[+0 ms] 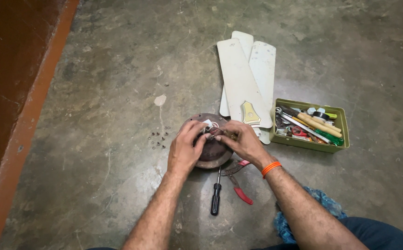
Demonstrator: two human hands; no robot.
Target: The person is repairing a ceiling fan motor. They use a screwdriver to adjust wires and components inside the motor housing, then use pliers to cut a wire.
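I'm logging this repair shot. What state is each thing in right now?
Fan motor: flat on the floor, under both hands.
Left hand: fingers on the motor's top.
Right hand: pinching small parts at the motor's centre.
Fan blades: detached, stacked on the floor.
Toolbox: open, full.
Screwdriver: lying unused.
Pliers: lying partly open.
Screws: loose, scattered.

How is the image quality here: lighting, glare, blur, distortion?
Head view: soft, even light; a faint sheen on the floor beside the fan blades; short shadows under both hands; left hand, right hand and toolbox sharp; screws tiny but distinct; slight wide-angle bowing at the edges.
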